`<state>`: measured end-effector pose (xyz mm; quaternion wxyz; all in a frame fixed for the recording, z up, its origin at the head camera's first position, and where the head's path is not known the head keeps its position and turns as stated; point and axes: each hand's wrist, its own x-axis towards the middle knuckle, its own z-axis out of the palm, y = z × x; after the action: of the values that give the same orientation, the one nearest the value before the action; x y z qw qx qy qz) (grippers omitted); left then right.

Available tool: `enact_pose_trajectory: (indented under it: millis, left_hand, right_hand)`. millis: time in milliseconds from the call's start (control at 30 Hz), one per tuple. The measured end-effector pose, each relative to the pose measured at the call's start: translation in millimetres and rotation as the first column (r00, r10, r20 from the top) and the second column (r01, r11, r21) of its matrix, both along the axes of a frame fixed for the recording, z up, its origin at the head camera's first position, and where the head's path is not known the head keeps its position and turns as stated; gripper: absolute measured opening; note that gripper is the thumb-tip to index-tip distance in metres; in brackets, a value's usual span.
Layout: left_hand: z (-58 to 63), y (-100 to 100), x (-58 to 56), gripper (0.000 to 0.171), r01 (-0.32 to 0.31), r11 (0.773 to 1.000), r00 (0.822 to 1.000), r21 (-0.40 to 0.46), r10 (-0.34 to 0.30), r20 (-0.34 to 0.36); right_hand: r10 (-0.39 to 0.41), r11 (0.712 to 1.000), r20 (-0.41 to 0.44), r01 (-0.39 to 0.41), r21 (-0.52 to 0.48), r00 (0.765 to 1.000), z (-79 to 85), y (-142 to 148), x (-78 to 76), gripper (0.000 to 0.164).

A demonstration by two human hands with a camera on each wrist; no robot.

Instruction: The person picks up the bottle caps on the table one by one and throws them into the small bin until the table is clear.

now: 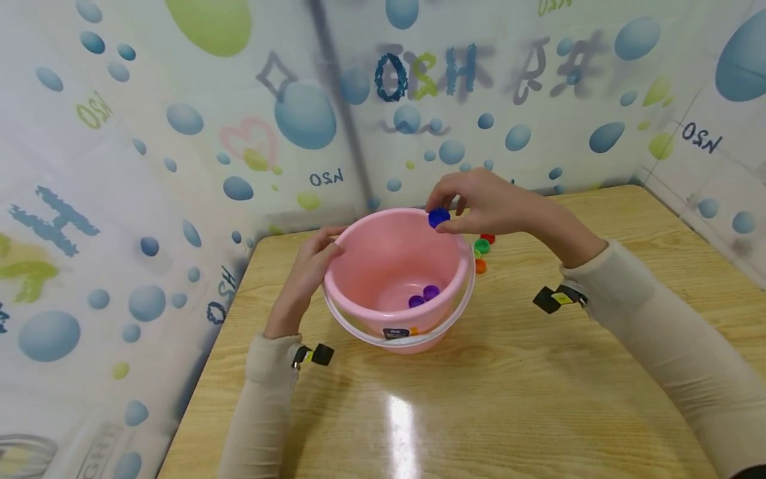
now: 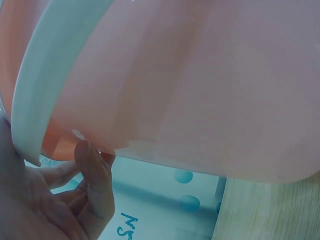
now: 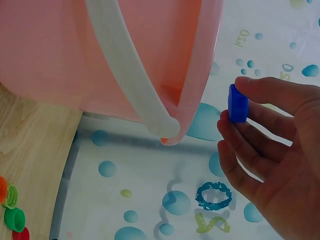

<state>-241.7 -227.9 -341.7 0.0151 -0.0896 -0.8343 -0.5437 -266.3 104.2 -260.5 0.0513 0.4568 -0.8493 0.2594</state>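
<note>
A pink bucket point(image 1: 397, 219) with a white handle point(image 1: 402, 343) stands on the wooden table. My left hand point(image 1: 312, 263) grips its left rim, thumb on the near side, as the left wrist view also shows. Above the right side of the rim, my right hand point(image 1: 479, 199) pinches a blue bottle cap point(image 1: 439, 217) between thumb and fingers. In the right wrist view that cap point(image 3: 238, 104) is seen edge-on, beside the bucket's rim. Two purple caps point(image 1: 431, 292) lie on the bucket's floor.
On the table right of the bucket lie several caps: orange point(image 1: 481, 266), green point(image 1: 481, 246) and red point(image 1: 488, 238), with a yellow-green one partly hidden. A patterned curtain point(image 1: 514, 80) hangs behind and to the left of the table point(image 1: 538, 372).
</note>
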Motion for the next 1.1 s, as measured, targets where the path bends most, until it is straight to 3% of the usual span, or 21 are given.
enact_pose_trajectory:
  millis: [467,1100]
  left_hand:
    - [1.1,-0.3,0.8,0.036,0.007,1.000,1.000,0.005,-0.007,0.001]
    - [0.6,-0.4,0.5,0.036,0.005,1.000,1.000,0.004,-0.005,-0.004]
  right_hand:
    - [0.015,0.997,0.037,-0.018,0.075,0.999,5.6,-23.6,-5.8,0.030]
    - [0.062,0.990,0.052,-0.068,0.123,0.997,5.2,-46.9,-3.1,0.023]
